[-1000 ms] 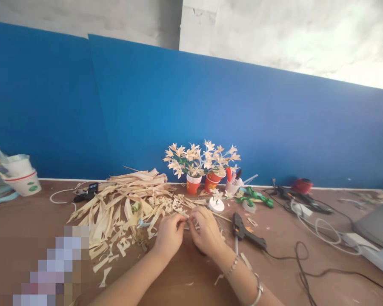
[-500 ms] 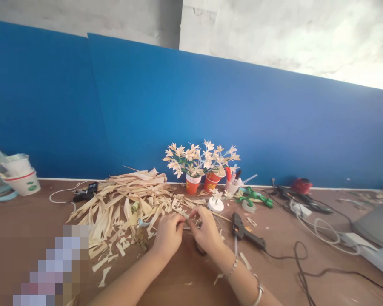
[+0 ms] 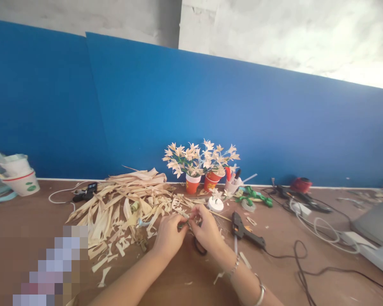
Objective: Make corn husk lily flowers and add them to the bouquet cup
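Note:
My left hand (image 3: 170, 233) and my right hand (image 3: 206, 227) meet above the middle of the brown table, fingertips pinched together. Between them is something small and thin that I cannot make out; the fingers cover most of it. Beneath my right hand shows a dark loop (image 3: 199, 246), perhaps a scissors handle. To the left lies a heap of dry, pale husk strips (image 3: 127, 202) with cut scraps around it. Just behind my hands, small pale flowers (image 3: 216, 194) stand on a white round lid (image 3: 215, 205).
Two orange paper cups (image 3: 193, 184) hold bunches of pale husk flowers (image 3: 191, 155) against the blue partition (image 3: 210, 97). A black glue gun (image 3: 247, 231) with its cord lies right of my hands. Green tape (image 3: 255, 196), cables and a laptop (image 3: 378, 219) are further right; a white cup (image 3: 22, 182) stands far left.
Both hands stay at nearly the same spot. My fingertips have shifted slightly, and the dark loop below my right hand shows a little more.

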`<move>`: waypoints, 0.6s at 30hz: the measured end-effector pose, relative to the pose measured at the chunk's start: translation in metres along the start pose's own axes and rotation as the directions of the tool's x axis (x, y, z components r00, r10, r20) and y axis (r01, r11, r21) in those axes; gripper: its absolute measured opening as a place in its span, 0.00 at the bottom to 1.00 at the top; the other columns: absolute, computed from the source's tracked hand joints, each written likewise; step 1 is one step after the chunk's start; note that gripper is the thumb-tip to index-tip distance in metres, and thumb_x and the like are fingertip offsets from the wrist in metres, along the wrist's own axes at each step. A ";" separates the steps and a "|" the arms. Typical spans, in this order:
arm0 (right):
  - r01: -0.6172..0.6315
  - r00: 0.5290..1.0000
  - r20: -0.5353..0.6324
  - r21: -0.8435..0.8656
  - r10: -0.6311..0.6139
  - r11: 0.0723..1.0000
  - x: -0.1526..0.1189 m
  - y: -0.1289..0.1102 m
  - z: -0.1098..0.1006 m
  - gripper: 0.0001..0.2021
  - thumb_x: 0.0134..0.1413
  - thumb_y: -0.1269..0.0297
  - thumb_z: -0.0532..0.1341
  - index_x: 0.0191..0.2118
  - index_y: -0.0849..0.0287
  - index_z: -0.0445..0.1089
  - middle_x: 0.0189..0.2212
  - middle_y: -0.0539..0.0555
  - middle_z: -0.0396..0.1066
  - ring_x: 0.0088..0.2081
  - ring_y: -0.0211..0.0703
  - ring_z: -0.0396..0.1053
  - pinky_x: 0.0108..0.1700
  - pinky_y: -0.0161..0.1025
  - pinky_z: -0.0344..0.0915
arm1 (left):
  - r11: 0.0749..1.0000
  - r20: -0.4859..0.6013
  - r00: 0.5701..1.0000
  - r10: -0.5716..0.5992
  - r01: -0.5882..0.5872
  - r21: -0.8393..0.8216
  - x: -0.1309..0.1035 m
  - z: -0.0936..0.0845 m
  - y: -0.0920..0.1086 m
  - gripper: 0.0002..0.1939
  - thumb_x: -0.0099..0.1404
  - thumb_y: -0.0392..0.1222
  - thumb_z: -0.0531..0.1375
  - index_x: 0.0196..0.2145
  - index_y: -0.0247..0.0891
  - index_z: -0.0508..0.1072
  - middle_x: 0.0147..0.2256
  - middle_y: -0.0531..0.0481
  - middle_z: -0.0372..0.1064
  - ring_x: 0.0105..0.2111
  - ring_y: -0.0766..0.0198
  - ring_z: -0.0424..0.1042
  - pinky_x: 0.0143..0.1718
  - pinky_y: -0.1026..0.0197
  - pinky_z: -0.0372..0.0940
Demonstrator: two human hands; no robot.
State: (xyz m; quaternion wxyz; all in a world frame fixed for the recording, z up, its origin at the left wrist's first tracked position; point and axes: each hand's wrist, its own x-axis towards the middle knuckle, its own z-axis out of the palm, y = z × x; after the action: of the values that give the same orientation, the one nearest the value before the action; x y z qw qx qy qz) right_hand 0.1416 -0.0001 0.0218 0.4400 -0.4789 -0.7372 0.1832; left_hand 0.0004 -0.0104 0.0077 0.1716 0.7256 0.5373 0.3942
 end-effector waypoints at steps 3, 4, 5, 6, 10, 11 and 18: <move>-0.016 1.000 0.014 -0.001 0.016 1.000 0.000 -0.001 0.000 0.12 0.42 0.77 0.55 0.35 0.58 0.60 0.30 0.50 0.68 0.33 0.42 0.66 0.37 0.39 0.62 | 1.000 -0.020 1.000 0.007 -0.007 -0.011 0.000 0.000 0.000 0.07 0.56 0.32 0.57 0.28 0.39 0.74 0.29 0.49 0.74 0.33 0.57 0.69 0.39 0.56 0.59; -0.019 1.000 0.017 0.002 0.019 1.000 0.000 -0.002 0.000 0.12 0.42 0.77 0.55 0.35 0.58 0.61 0.30 0.50 0.68 0.33 0.42 0.66 0.37 0.39 0.62 | 1.000 -0.027 1.000 0.008 -0.009 -0.022 0.000 0.000 0.000 0.07 0.56 0.32 0.56 0.28 0.39 0.74 0.29 0.49 0.74 0.33 0.58 0.69 0.38 0.56 0.59; -0.019 1.000 0.020 0.003 0.019 1.000 0.000 -0.002 0.000 0.11 0.42 0.77 0.55 0.35 0.58 0.61 0.30 0.51 0.68 0.33 0.42 0.66 0.37 0.39 0.62 | 0.999 -0.031 1.000 0.005 -0.007 -0.045 0.000 0.000 -0.001 0.07 0.57 0.32 0.56 0.27 0.39 0.74 0.29 0.50 0.74 0.32 0.58 0.69 0.38 0.57 0.59; -0.015 1.000 0.023 0.004 0.014 1.000 0.000 -0.002 -0.001 0.11 0.42 0.77 0.55 0.34 0.58 0.61 0.30 0.51 0.68 0.33 0.42 0.66 0.37 0.38 0.62 | 0.997 -0.030 1.000 -0.004 0.002 -0.078 0.001 0.000 -0.002 0.07 0.57 0.32 0.56 0.26 0.39 0.73 0.28 0.50 0.73 0.31 0.59 0.70 0.37 0.58 0.59; 0.103 0.994 0.026 -0.066 -0.102 0.992 0.000 0.000 -0.005 0.09 0.46 0.77 0.55 0.34 0.58 0.64 0.32 0.52 0.69 0.36 0.43 0.65 0.39 0.39 0.61 | 0.971 -0.015 0.996 -0.087 0.081 -0.224 0.003 0.001 -0.005 0.06 0.56 0.35 0.56 0.25 0.38 0.73 0.26 0.51 0.74 0.28 0.61 0.70 0.32 0.61 0.60; 0.150 0.989 0.032 -0.116 -0.147 0.982 0.000 0.000 -0.007 0.10 0.48 0.77 0.55 0.36 0.58 0.65 0.33 0.53 0.69 0.37 0.44 0.64 0.40 0.40 0.60 | 0.965 -0.013 0.994 -0.109 0.103 -0.240 0.004 0.001 -0.007 0.06 0.55 0.36 0.57 0.25 0.38 0.73 0.26 0.51 0.74 0.28 0.61 0.70 0.32 0.61 0.60; 0.368 0.929 0.181 -0.381 -0.322 0.848 0.004 0.003 -0.019 0.09 0.58 0.71 0.53 0.30 0.59 0.68 0.28 0.54 0.67 0.35 0.44 0.60 0.36 0.40 0.53 | 0.899 0.082 0.974 -0.209 0.225 -0.376 0.011 0.003 -0.016 0.04 0.52 0.40 0.59 0.24 0.37 0.73 0.26 0.50 0.73 0.30 0.60 0.69 0.34 0.60 0.60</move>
State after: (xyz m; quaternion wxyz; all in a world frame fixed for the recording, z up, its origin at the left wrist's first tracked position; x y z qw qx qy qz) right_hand 0.1580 0.0022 0.0320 0.3147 -0.4090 -0.8560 -0.0306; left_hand -0.0063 0.0058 -0.0006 0.3635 0.6214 0.5239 0.4554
